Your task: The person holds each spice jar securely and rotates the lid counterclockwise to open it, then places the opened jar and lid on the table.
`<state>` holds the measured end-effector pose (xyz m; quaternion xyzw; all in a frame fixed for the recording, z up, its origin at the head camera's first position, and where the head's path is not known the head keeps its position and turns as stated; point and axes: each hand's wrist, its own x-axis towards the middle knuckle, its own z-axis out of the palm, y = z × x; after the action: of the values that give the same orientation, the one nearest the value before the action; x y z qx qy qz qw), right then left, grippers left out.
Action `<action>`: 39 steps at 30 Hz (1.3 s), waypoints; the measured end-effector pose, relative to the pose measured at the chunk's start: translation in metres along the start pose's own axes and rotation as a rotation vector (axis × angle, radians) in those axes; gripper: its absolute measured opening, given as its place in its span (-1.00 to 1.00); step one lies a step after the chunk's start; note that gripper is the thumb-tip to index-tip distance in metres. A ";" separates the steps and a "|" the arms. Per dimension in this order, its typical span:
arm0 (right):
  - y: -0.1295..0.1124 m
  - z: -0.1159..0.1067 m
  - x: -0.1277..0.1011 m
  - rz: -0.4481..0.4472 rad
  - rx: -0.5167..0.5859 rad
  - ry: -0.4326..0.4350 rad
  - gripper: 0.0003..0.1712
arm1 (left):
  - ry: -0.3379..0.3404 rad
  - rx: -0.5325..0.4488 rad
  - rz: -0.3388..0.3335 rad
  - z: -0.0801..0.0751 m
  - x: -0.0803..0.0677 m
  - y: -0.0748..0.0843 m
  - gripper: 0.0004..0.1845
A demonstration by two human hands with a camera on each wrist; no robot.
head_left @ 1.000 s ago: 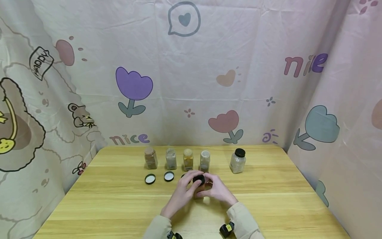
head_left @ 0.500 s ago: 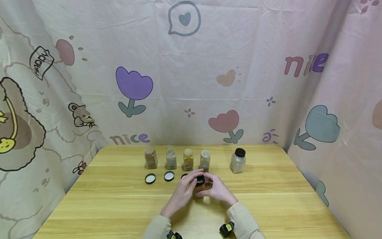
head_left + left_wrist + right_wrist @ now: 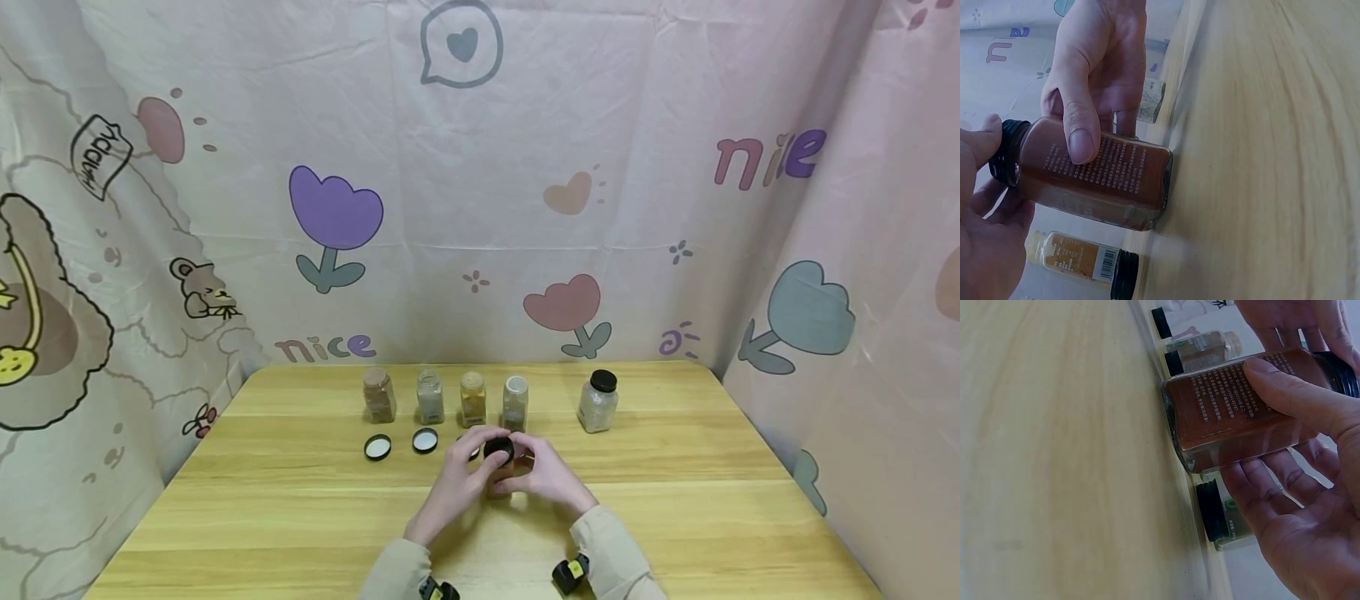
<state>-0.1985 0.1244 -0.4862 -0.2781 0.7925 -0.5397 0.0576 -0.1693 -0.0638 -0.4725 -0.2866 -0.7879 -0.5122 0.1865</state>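
Observation:
At the middle of the table a square glass jar of reddish-brown powder (image 3: pixel 1097 181) stands upright between both hands. My right hand (image 3: pixel 551 479) grips the jar's body, its thumb (image 3: pixel 1285 390) lying across the printed label. My left hand (image 3: pixel 453 475) holds the black lid (image 3: pixel 499 450) on top of the jar, thumb and fingers around its rim. Whether the lid is loose or tight cannot be told.
Behind the hands stand several lidless jars, including a brown one (image 3: pixel 379 398) and a yellow one (image 3: pixel 473 402). Black lids (image 3: pixel 377 447) lie before them, one partly hidden by my left hand. A capped jar (image 3: pixel 597 404) stands further right.
My left thumb and fingers shift around the black lid, first to its side and then back over it. My right hand keeps its grip on the jar, which stays in place.

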 end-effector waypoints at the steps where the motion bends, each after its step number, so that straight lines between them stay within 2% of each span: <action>1: 0.000 0.000 0.000 -0.004 0.006 -0.003 -0.47 | 0.008 -0.006 -0.002 0.001 0.000 0.000 -0.71; 7: 0.000 -0.001 0.001 -0.004 0.016 -0.016 -0.47 | 0.042 -0.032 0.015 0.000 0.000 -0.002 -0.76; 15: -0.001 -0.001 -0.001 0.063 -0.003 0.001 -0.37 | -0.088 -0.009 0.068 -0.007 0.000 -0.002 -0.69; 17: 0.000 -0.001 0.000 0.061 -0.004 0.001 -0.36 | -0.086 -0.012 0.055 -0.007 0.000 -0.002 -0.69; 24: 0.003 0.000 0.002 -0.010 -0.003 -0.006 -0.46 | -0.013 -0.031 -0.019 -0.005 0.000 -0.001 -0.67; 28: 0.001 0.000 0.001 0.001 0.007 -0.006 -0.47 | -0.024 -0.013 -0.036 -0.004 0.000 -0.001 -0.68; 33: 0.001 -0.001 0.000 0.022 -0.011 -0.004 -0.39 | -0.067 -0.009 0.000 -0.005 -0.001 -0.003 -0.67; 39: 0.000 -0.001 0.000 0.019 -0.023 -0.005 -0.33 | -0.073 0.008 0.078 -0.006 -0.001 -0.003 -0.63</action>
<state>-0.1988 0.1249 -0.4856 -0.2727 0.8012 -0.5291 0.0616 -0.1704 -0.0703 -0.4723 -0.3346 -0.7846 -0.4905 0.1787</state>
